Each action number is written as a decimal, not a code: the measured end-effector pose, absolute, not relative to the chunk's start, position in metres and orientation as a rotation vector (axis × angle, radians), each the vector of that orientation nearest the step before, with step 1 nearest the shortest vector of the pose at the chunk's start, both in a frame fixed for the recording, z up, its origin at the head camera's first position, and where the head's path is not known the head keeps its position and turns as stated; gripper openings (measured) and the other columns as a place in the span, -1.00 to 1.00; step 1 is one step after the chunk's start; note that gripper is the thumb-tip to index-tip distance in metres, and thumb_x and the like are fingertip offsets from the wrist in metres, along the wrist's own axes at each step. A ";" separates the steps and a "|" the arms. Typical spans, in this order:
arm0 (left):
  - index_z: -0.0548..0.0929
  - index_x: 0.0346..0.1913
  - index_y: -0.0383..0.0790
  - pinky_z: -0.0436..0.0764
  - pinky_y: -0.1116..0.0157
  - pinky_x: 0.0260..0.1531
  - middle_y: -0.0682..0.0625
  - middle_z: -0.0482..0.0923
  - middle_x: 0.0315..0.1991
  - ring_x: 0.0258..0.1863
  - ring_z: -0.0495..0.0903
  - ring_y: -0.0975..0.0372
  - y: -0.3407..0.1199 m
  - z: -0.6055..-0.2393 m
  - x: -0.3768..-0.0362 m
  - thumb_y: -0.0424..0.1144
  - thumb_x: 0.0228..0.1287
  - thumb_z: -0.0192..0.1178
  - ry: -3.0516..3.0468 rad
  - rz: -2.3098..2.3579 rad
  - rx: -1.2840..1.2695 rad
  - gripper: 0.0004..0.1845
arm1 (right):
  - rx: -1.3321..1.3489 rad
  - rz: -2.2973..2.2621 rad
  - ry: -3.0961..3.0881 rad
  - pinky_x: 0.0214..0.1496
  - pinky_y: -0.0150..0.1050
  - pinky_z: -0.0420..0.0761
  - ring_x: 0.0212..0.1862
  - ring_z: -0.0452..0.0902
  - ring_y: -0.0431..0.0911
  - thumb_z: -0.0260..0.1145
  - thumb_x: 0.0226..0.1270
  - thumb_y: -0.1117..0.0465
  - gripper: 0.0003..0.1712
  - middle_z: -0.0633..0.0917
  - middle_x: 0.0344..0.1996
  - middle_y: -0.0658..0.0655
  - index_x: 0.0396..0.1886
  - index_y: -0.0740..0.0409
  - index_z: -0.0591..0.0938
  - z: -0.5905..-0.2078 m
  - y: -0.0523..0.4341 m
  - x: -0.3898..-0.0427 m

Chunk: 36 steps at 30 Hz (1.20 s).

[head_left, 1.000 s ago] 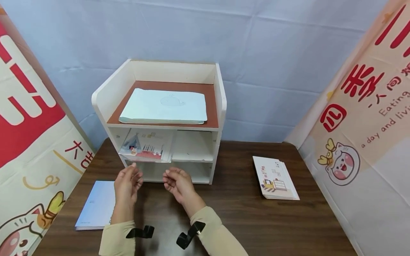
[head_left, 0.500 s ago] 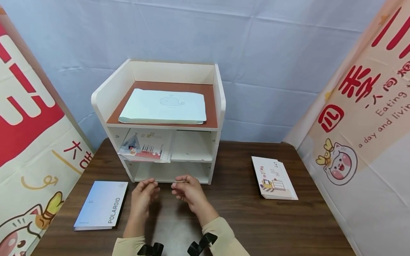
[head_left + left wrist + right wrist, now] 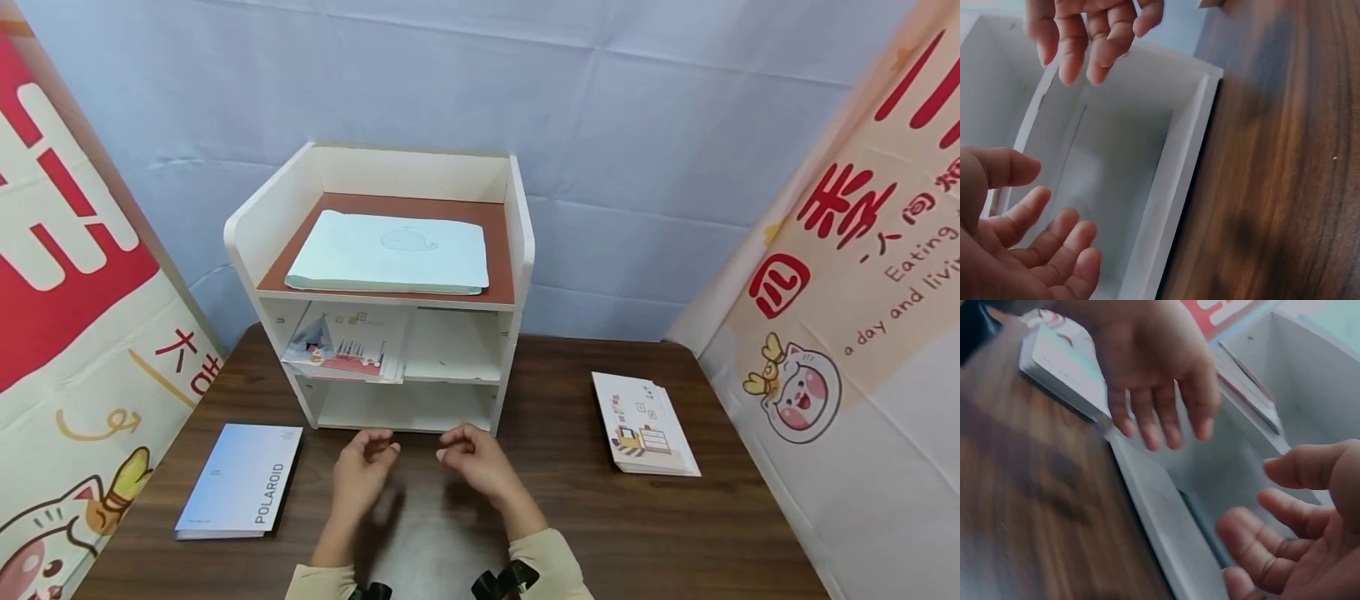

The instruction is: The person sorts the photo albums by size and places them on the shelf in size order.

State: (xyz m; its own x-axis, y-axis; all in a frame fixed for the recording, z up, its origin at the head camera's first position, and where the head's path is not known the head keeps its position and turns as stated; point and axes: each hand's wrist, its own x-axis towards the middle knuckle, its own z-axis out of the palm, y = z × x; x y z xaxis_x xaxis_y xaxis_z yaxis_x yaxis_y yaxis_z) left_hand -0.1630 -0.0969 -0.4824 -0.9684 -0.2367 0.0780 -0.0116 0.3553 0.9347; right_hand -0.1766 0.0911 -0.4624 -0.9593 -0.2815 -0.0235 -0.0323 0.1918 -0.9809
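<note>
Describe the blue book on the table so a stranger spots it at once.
Find the white shelf unit on the dark wooden table. The blue book lies flat near the unit's front left corner, left of the left hand. Unlike the white-covered stack over on the right, its pale blue cover reads POLAROID.

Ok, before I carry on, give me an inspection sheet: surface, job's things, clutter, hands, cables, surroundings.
Surface: dark wood-grain table.
Job's things: white shelf with a pad on top and printed papers on the middle level's left; blue book on the table's left, paper stack on its right.
Clutter: nothing seen.
Hands: left hand and right hand apart in front of the shelf, fingers loosely bent, holding nothing.
Cables: nothing seen.
Surroundings: blue cloth behind, printed banners on both sides.
</note>
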 end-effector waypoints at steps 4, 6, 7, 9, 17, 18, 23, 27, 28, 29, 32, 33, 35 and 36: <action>0.64 -0.19 -0.27 0.55 0.22 -0.30 -0.07 0.62 -0.29 -0.32 0.58 0.13 -0.089 -0.486 -0.158 -0.34 0.08 0.31 -2.521 -1.509 0.117 -0.80 | -0.473 -1.562 2.426 -0.19 -0.19 0.52 -0.22 0.55 -0.02 0.33 0.15 0.26 -0.66 0.63 -0.26 0.17 -0.10 0.35 0.56 -0.457 0.109 -0.175; 0.64 -0.17 -0.25 0.55 0.15 -0.27 -0.10 0.59 -0.24 -0.27 0.58 0.07 -0.086 -0.487 -0.156 -0.31 0.07 0.32 -2.574 -1.431 0.051 -0.77 | -0.534 -1.403 2.489 -0.14 -0.12 0.50 -0.15 0.53 0.07 0.33 0.16 0.21 -0.61 0.60 -0.17 0.22 -0.04 0.31 0.55 -0.452 0.117 -0.172; 0.64 -0.16 -0.24 0.55 0.12 -0.26 -0.11 0.58 -0.22 -0.25 0.57 0.05 -0.085 -0.488 -0.155 -0.28 0.07 0.33 -2.602 -1.386 0.023 -0.75 | -0.554 -1.334 2.512 -0.12 -0.08 0.50 -0.12 0.52 0.09 0.33 0.16 0.19 -0.59 0.60 -0.14 0.23 -0.02 0.29 0.55 -0.450 0.120 -0.171; 0.63 -0.13 -0.22 0.54 0.09 -0.26 -0.11 0.55 -0.20 -0.22 0.56 0.01 -0.082 -0.488 -0.154 -0.24 0.06 0.34 -2.651 -1.314 -0.021 -0.72 | -0.574 -1.222 2.552 -0.12 -0.04 0.50 -0.09 0.51 0.12 0.34 0.17 0.14 -0.53 0.59 -0.09 0.23 0.03 0.28 0.53 -0.447 0.126 -0.168; 0.61 -0.03 -0.20 0.51 0.01 -0.27 -0.14 0.51 -0.12 -0.20 0.54 -0.01 -0.069 -0.484 -0.152 -0.15 0.06 0.35 -2.851 -1.099 -0.164 -0.61 | -0.576 -0.935 2.668 -0.02 0.11 0.44 0.02 0.44 0.23 0.38 0.13 0.12 -0.42 0.53 -0.02 0.33 0.11 0.31 0.49 -0.447 0.142 -0.158; 0.60 -0.02 -0.20 0.51 0.01 -0.27 -0.15 0.50 -0.11 -0.20 0.54 0.00 -0.066 -0.484 -0.153 -0.14 0.06 0.35 -2.876 -1.074 -0.171 -0.59 | -0.559 -0.914 2.680 -0.01 0.13 0.43 0.04 0.42 0.24 0.39 0.12 0.12 -0.41 0.52 -0.02 0.34 0.11 0.30 0.48 -0.447 0.144 -0.157; 0.60 -0.02 -0.20 0.52 0.00 -0.28 -0.17 0.50 -0.13 -0.19 0.54 -0.05 -0.050 -0.487 -0.150 -0.11 0.04 0.36 -2.924 -1.036 -0.242 -0.57 | -0.453 -0.836 2.745 -0.06 0.14 0.45 0.00 0.43 0.26 0.44 0.06 0.12 -0.37 0.48 0.00 0.36 0.13 0.24 0.49 -0.447 0.157 -0.151; 0.61 -0.04 -0.20 0.52 0.01 -0.27 -0.16 0.51 -0.14 -0.18 0.54 -0.06 -0.036 -0.491 -0.148 -0.10 0.00 0.37 -2.920 -1.050 -0.304 -0.56 | -0.384 -0.790 2.785 -0.09 0.15 0.46 -0.02 0.45 0.26 0.46 0.03 0.12 -0.37 0.48 0.00 0.36 0.12 0.21 0.51 -0.447 0.170 -0.148; 0.61 -0.05 -0.19 0.52 0.02 -0.27 -0.15 0.51 -0.14 -0.18 0.54 -0.05 -0.033 -0.492 -0.148 -0.09 -0.01 0.38 -2.916 -1.050 -0.315 -0.56 | -0.373 -0.780 2.793 -0.09 0.15 0.46 -0.03 0.45 0.26 0.46 0.03 0.12 -0.38 0.49 -0.01 0.36 0.11 0.20 0.51 -0.446 0.173 -0.148; 0.61 -0.05 -0.19 0.52 0.02 -0.27 -0.15 0.51 -0.14 -0.18 0.54 -0.05 -0.030 -0.493 -0.148 -0.09 -0.02 0.38 -2.914 -1.055 -0.326 -0.55 | -0.366 -0.770 2.799 -0.09 0.15 0.46 -0.03 0.45 0.26 0.47 0.02 0.12 -0.38 0.49 -0.01 0.35 0.11 0.20 0.52 -0.447 0.176 -0.148; 0.61 -0.05 -0.18 0.53 0.04 -0.26 -0.13 0.51 -0.15 -0.19 0.54 -0.04 -0.022 -0.495 -0.149 -0.09 -0.02 0.39 -2.904 -1.049 -0.354 -0.56 | -0.351 -0.756 2.808 -0.08 0.13 0.46 -0.03 0.45 0.24 0.47 0.02 0.12 -0.38 0.50 -0.02 0.33 0.10 0.18 0.52 -0.447 0.185 -0.149; 0.61 -0.05 -0.18 0.53 0.05 -0.27 -0.12 0.51 -0.16 -0.20 0.54 -0.03 -0.019 -0.495 -0.150 -0.08 -0.02 0.39 -2.906 -1.045 -0.364 -0.56 | -0.349 -0.755 2.810 -0.07 0.13 0.45 -0.02 0.45 0.24 0.47 0.02 0.12 -0.39 0.50 -0.01 0.33 0.11 0.18 0.52 -0.447 0.188 -0.149; 0.61 -0.05 -0.16 0.53 0.06 -0.27 -0.10 0.51 -0.16 -0.20 0.54 -0.01 -0.014 -0.495 -0.151 -0.08 -0.01 0.38 -2.912 -1.040 -0.388 -0.56 | -0.343 -0.755 2.810 -0.05 0.14 0.44 0.00 0.44 0.24 0.46 0.03 0.11 -0.38 0.50 0.01 0.33 0.11 0.18 0.52 -0.448 0.194 -0.150; 0.61 -0.04 -0.15 0.53 0.07 -0.26 -0.09 0.51 -0.15 -0.19 0.54 0.00 -0.012 -0.495 -0.152 -0.08 0.00 0.38 -2.918 -1.038 -0.398 -0.56 | -0.334 -0.755 2.811 -0.04 0.14 0.44 0.00 0.44 0.24 0.46 0.03 0.11 -0.38 0.50 0.01 0.32 0.12 0.17 0.52 -0.448 0.198 -0.150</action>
